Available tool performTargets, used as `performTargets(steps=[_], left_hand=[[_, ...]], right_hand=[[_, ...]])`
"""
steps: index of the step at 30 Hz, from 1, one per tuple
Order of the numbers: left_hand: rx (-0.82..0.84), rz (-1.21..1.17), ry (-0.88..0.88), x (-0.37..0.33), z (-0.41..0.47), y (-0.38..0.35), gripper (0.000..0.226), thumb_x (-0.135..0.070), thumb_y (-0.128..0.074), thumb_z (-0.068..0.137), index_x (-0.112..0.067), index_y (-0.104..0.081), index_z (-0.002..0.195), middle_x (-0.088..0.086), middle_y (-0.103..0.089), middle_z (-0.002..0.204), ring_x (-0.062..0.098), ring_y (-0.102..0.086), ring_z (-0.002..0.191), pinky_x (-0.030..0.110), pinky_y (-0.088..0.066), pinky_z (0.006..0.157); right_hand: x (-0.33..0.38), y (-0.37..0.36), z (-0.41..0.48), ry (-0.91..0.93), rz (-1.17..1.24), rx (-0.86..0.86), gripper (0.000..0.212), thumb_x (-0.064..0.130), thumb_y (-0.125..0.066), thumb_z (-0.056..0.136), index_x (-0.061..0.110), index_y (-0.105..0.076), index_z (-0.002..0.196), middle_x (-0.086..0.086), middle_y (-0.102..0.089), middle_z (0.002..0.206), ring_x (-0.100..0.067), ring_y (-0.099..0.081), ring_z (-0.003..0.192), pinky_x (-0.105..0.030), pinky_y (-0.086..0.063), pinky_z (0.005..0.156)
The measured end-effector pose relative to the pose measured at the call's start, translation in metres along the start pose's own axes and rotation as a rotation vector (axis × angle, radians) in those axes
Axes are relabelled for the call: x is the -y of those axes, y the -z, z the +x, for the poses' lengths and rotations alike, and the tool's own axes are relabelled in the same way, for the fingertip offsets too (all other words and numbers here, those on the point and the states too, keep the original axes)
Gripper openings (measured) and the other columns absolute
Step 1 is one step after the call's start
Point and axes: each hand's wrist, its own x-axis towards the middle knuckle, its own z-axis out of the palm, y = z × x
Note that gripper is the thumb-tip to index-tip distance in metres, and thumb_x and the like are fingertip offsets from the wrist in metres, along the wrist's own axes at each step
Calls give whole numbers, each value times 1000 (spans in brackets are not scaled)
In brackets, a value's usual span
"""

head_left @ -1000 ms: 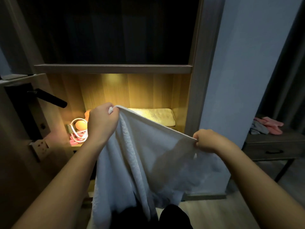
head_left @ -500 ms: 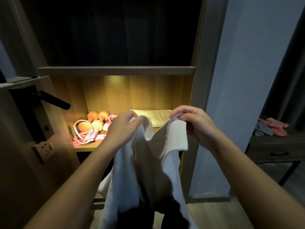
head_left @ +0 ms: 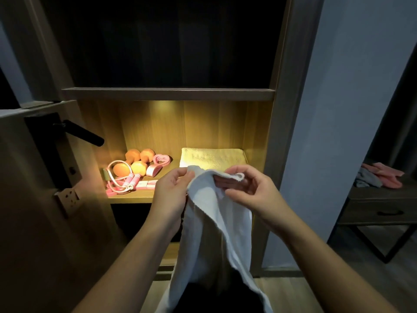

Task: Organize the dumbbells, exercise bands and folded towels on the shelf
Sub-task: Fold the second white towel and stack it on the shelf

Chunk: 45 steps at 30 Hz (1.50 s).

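Towel (head_left: 211,224) hangs pinched between left hand (head_left: 172,192), right hand (head_left: 255,192).

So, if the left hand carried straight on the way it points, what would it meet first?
Probably the folded towel on the shelf, near its front left corner, though depth is unclear. The left hand itself grips the white towel.

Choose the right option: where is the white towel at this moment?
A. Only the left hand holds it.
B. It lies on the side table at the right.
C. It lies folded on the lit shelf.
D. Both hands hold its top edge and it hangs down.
D: the left hand and the right hand both pinch the top edge of the white towel, which hangs down in front of the lit shelf.
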Motion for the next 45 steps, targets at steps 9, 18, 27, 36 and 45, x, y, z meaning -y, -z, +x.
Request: performTargets(steps=[9, 18, 27, 36, 45], left_hand=[[2, -3, 35, 10, -18, -13, 13, -23, -53, 99, -25, -66, 95, -1, -72, 84, 14, -69, 83, 30, -54, 71], [35, 47, -44, 22, -37, -8, 15, -22, -51, 99, -18, -66, 101, 1, -74, 82, 14, -72, 76, 29, -58, 64], [51, -122, -52, 38, -57, -13, 18, -13, -51, 99, -11, -68, 100, 8, -73, 86, 17, -71, 80, 24, -53, 64], [7, 65, -171, 56, -64, -12, 18, -15, -52, 100, -19, -69, 97, -2, -72, 89, 12, -68, 84, 28, -55, 71], [14, 201, -232, 66, -69, -7, 11, -28, -57, 92, -27, -67, 95, -12, -71, 88, 4, -68, 85, 25, -57, 72]], right_hand=[[-13, -24, 5, 353, -849, -280, 17, 38, -59, 89, 25, -54, 79, 8, -52, 96, -8, -47, 93, -25, -35, 81], [-19, -22, -6, 327, -579, -129, 8, 23, -57, 96, 27, -49, 97, 16, -54, 85, -3, -54, 79, -15, -44, 64], [-22, -35, -25, 213, -153, -209, 13, 14, -73, 85, 12, -63, 77, 1, -63, 74, -11, -59, 69, -23, -46, 61], [-32, -53, -35, 98, 8, -303, 13, 10, -71, 86, 12, -63, 76, -3, -63, 74, -10, -59, 69, -23, -48, 61], [-51, -63, -46, 57, 2, -349, 9, 16, -71, 87, 24, -66, 89, 5, -65, 79, -8, -61, 74, -21, -49, 64]])
